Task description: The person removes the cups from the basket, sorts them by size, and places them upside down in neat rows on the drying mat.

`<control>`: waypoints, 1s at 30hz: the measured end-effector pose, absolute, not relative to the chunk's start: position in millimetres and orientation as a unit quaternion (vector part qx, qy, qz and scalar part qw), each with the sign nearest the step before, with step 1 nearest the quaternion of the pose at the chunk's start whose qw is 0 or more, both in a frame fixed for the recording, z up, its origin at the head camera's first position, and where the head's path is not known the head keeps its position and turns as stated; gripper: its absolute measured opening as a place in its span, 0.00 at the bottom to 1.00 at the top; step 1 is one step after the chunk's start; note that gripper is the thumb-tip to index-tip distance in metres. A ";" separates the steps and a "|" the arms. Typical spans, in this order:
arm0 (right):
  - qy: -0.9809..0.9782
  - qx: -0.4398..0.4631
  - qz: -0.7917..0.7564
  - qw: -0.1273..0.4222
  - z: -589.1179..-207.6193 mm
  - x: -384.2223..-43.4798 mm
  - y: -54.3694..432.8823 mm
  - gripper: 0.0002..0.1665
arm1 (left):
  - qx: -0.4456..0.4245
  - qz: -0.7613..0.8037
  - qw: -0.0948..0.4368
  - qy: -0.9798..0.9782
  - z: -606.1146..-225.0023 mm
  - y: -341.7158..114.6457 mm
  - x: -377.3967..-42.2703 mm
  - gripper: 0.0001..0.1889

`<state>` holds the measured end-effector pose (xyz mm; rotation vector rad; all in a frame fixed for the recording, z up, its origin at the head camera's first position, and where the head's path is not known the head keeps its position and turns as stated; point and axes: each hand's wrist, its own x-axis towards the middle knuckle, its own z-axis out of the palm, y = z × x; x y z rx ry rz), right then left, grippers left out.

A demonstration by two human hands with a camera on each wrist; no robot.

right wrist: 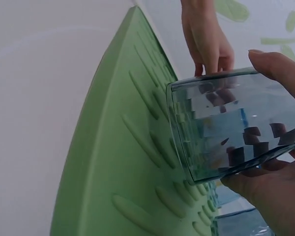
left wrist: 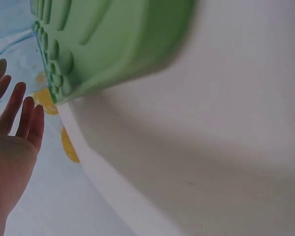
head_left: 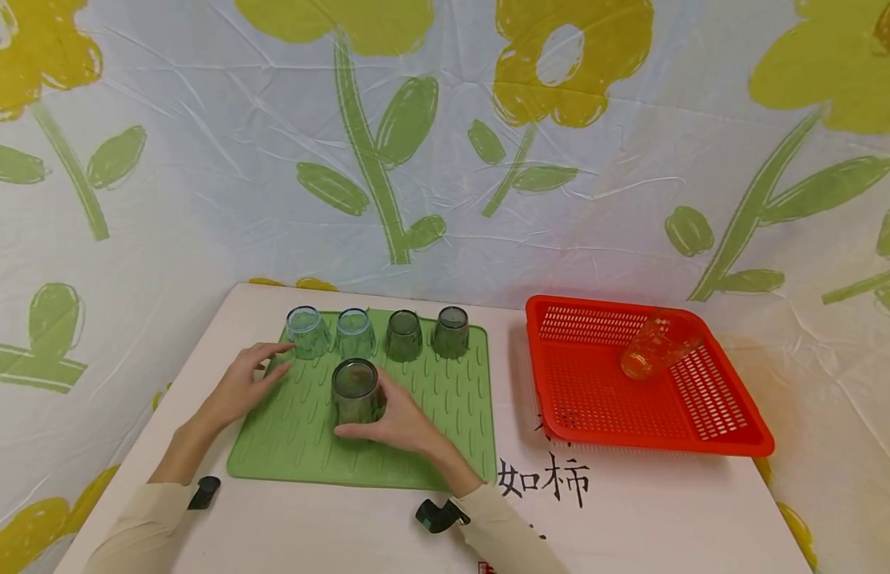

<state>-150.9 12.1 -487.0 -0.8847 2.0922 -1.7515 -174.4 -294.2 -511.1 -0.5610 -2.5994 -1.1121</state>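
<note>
My right hand grips a smoky dark glass, turned bottom up, over the middle of a green ribbed drying mat. In the right wrist view, thumb and fingers wrap the sides of this glass, whose rim is close over the mat's ribs. My left hand hovers at the mat's left edge with relaxed fingers, near a pale blue glass. Along the back of the mat, that glass stands upside down in a row with another blue glass and two dark ones, one beside the other.
To the right of the mat sits a red plastic basket with perforated walls. A clear glass leans inside it toward the back right. Black characters mark the white tabletop. A flower-printed cloth hangs behind the table.
</note>
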 end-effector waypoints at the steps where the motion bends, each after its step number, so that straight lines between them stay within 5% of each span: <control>1: 0.722 -0.308 -0.604 0.135 -488.0 -150.6 11.2 0.45 | -0.197 -0.381 0.131 -0.894 -512.6 -296.0 -175.2 0.18; 30: 0.715 -0.324 -0.601 0.148 -499.9 -150.2 2.9 0.48 | -0.226 -0.344 0.109 -0.905 -531.2 -311.7 -179.3 0.20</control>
